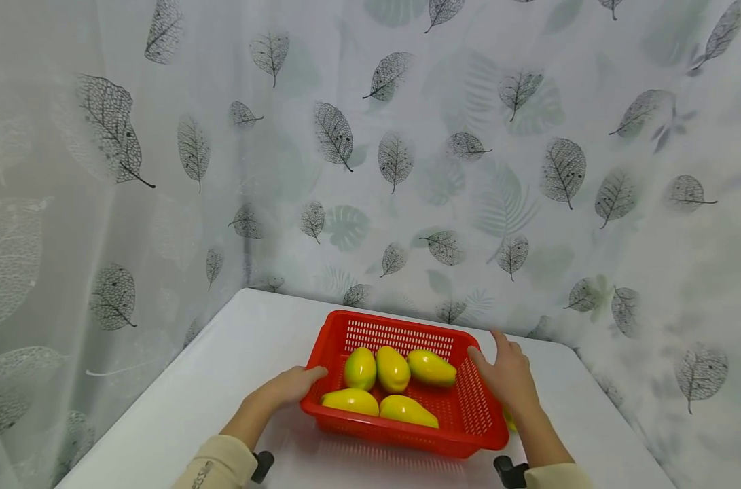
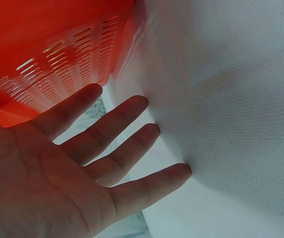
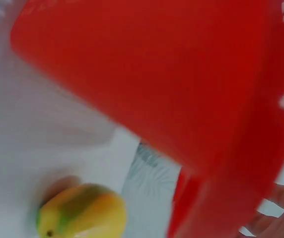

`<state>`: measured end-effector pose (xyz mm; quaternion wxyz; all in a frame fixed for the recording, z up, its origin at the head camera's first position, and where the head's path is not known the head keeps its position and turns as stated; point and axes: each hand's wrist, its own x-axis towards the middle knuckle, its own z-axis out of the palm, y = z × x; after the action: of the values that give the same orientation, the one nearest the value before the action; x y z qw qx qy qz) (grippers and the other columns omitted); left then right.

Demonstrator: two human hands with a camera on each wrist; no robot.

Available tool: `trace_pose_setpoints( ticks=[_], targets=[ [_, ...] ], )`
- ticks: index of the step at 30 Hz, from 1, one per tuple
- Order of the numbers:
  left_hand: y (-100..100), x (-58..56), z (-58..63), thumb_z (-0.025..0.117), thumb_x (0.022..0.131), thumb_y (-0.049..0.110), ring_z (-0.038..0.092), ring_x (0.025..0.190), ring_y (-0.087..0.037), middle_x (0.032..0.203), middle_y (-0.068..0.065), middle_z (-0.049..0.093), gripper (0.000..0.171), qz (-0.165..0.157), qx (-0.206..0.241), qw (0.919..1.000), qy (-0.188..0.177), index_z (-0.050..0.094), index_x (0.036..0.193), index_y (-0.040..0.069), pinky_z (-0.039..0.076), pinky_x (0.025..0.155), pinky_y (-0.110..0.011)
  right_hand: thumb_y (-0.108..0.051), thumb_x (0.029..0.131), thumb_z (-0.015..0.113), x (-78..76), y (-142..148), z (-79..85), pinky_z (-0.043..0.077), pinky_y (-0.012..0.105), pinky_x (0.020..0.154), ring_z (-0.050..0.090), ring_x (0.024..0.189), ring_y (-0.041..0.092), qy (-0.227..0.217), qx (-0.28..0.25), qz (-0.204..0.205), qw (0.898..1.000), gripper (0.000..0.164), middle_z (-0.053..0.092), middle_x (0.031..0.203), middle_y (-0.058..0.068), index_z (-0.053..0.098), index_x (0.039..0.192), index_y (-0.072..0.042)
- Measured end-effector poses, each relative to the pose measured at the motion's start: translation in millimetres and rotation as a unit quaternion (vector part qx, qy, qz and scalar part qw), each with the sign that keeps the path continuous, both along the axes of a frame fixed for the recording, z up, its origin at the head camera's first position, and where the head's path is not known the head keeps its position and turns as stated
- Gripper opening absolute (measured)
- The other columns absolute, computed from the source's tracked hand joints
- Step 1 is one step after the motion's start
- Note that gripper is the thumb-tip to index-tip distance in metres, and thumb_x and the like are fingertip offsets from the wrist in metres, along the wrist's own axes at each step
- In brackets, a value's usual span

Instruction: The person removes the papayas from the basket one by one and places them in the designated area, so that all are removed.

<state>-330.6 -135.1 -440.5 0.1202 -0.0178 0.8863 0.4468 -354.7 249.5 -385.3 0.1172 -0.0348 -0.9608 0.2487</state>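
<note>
A red plastic basket (image 1: 382,440) with slotted walls sits on the white table, holding several yellow-green mangoes (image 1: 392,370). At its left rim, my left hand (image 1: 291,386) has the thumb over the edge; in the left wrist view, the other fingers (image 2: 117,161) stretch out straight and spread beside the slotted wall. My right hand (image 1: 509,373) is at the right rim, thumb and fingers spread apart. Another mango (image 3: 85,213) lies on the table outside the basket, mostly hidden behind my right forearm in the head view.
The white table (image 1: 242,346) extends to both sides of the basket. Behind it and to the left hangs a pale curtain (image 1: 358,183) printed with leaves, close to the table's back edge. Dark wrist mounts (image 1: 263,466) show near both sleeves.
</note>
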Motion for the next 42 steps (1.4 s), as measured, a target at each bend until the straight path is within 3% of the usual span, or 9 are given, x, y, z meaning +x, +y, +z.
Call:
trace_pose_setpoints(
  ticks=[10, 19, 26, 32, 42],
  targets=[
    [1, 1.6, -1.4, 0.051, 0.101, 0.045, 0.061, 0.081, -0.017, 0.079, -0.004, 0.068, 0.047, 0.006, -0.009, 0.9999, -0.001, 0.062, 0.118, 0.002, 0.056, 0.085, -0.04, -0.042, 0.096, 0.069, 17.5, -43, 9.2, 0.048, 0.07, 0.099, 0.05, 0.134, 0.051, -0.006, 0.041, 0.126, 0.991, 0.073, 0.049, 0.15, 0.03, 0.042, 0.155, -0.008],
    [1, -0.5, -3.7, 0.051, 0.101, 0.045, 0.062, 0.078, -0.017, 0.079, -0.004, 0.068, 0.045, 0.0, -0.003, 1.0, 0.0, 0.061, 0.116, 0.003, 0.056, 0.08, -0.035, -0.036, 0.09, 0.078, 23.6, -63, -7.8, 0.048, 0.064, 0.106, 0.056, 0.133, 0.038, -0.089, 0.031, 0.185, 0.978, 0.065, 0.061, 0.143, 0.014, 0.055, 0.147, -0.014],
    [4, 0.0, -3.4, 0.053, 0.101, 0.044, 0.062, 0.08, -0.017, 0.08, -0.004, 0.068, 0.043, 0.001, -0.005, 1.0, 0.004, 0.061, 0.116, 0.004, 0.058, 0.083, -0.039, -0.037, 0.088, 0.079, 22.1, -64, -22.0, 0.047, 0.064, 0.105, 0.063, 0.122, 0.033, -0.151, 0.011, 0.242, 0.958, 0.062, 0.069, 0.13, 0.009, 0.061, 0.141, -0.011],
    [6, -0.3, -2.2, 0.053, 0.101, 0.044, 0.062, 0.08, -0.016, 0.081, -0.003, 0.069, 0.044, -0.002, -0.005, 1.0, 0.006, 0.062, 0.117, 0.004, 0.058, 0.084, -0.038, -0.038, 0.086, 0.081, 19.8, -62, -28.6, 0.053, 0.06, 0.096, 0.062, 0.099, 0.023, -0.194, -0.009, 0.26, 0.946, 0.057, 0.07, 0.111, 0.003, 0.065, 0.135, -0.013],
    [3, 0.9, -0.3, 0.054, 0.1, 0.043, 0.063, 0.081, -0.017, 0.083, -0.003, 0.069, 0.044, 0.003, -0.004, 1.0, 0.001, 0.062, 0.117, 0.004, 0.058, 0.083, -0.037, -0.031, 0.084, 0.084, 15.3, -62, -27.9, 0.049, 0.062, 0.102, 0.061, 0.103, 0.022, -0.207, -0.033, 0.294, 0.933, 0.05, 0.071, 0.113, 0.001, 0.069, 0.129, -0.016]
  ],
)
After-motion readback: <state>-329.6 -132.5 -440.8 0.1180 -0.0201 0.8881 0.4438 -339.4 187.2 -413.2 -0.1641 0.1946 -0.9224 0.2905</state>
